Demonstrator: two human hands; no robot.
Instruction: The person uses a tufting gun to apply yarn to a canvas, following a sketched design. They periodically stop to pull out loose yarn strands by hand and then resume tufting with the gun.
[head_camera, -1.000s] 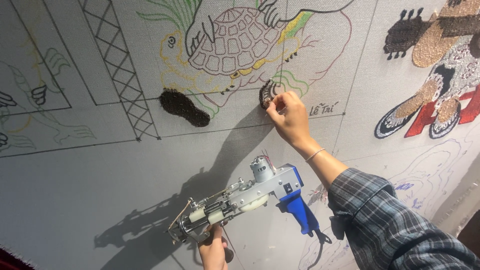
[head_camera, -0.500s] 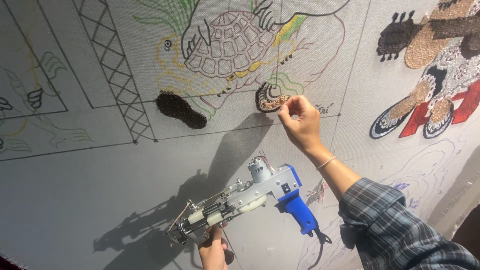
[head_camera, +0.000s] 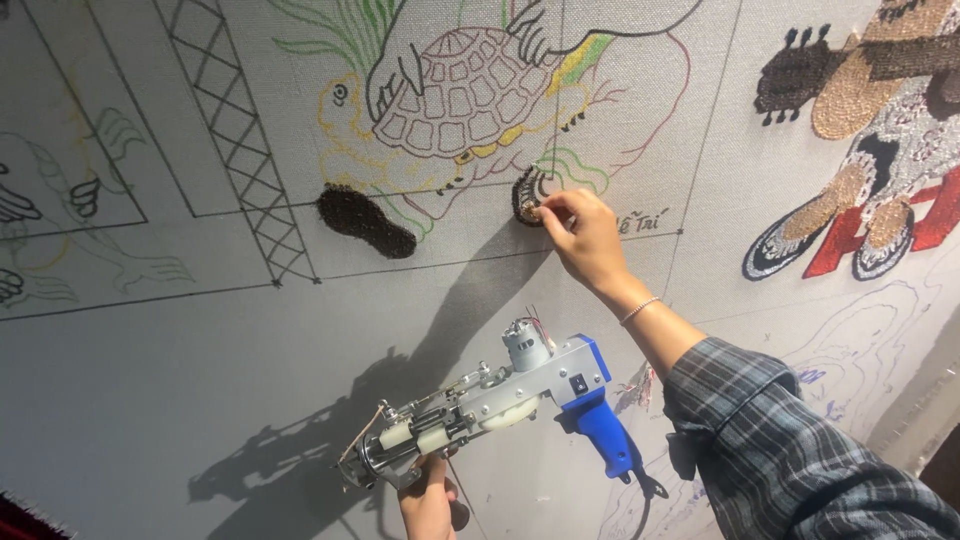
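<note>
The right hand (head_camera: 585, 235), arm stretched up, pinches at the small dark tufted patch (head_camera: 527, 196) on the grey stretched backing cloth (head_camera: 200, 380), just below the drawn turtle. The left hand (head_camera: 428, 500) grips the silver tufting gun with blue handle (head_camera: 500, 400) from beneath, seemingly by its front grip. Held so loosely, the gun could tip and snag the cloth.

Matt woven cloth (head_camera: 200, 380) bears rough tufted patches (head_camera: 365, 222); the tufting gun (head_camera: 490, 395) is shiny metal with blue plastic.

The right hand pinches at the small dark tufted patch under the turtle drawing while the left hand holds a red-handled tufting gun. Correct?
Not quite: in the head view the tufting gun has a blue handle, not red. The right hand does pinch at the small dark tufted patch, and the left hand holds the gun.
</note>
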